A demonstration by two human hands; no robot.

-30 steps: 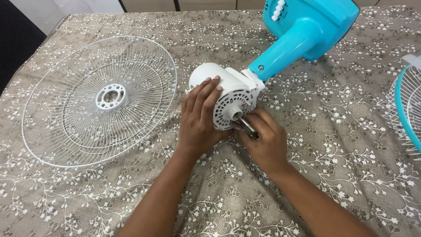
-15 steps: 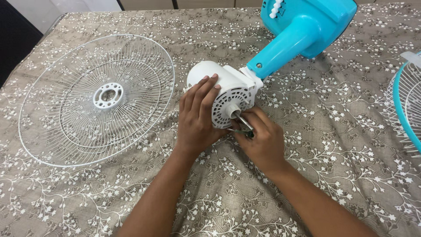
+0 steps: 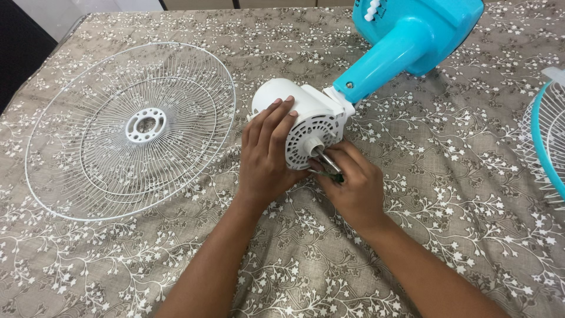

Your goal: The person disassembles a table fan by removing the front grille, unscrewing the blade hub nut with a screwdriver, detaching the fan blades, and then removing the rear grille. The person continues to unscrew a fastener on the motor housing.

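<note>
A white fan motor housing [image 3: 306, 118] lies on its side on the patterned tablecloth [image 3: 447, 176], joined to a turquoise fan stand [image 3: 406, 41] at the back. My left hand [image 3: 268, 156] wraps over the housing's side and steadies it. My right hand [image 3: 350, 182] is closed around a small dark-handled tool [image 3: 331, 175] held against the metal shaft [image 3: 323, 158] that sticks out of the housing's vented front face. The tool's tip is hidden by my fingers.
A round white wire fan guard [image 3: 129, 126] lies flat at the left. Another wire guard with a turquoise rim [image 3: 544, 147] shows at the right edge. A dark chair or panel [image 3: 20, 41] stands beyond the table's left corner.
Both hands stay on the motor housing and shaft; the right hand's fingers shift slightly around the tool. The view moves a little.
</note>
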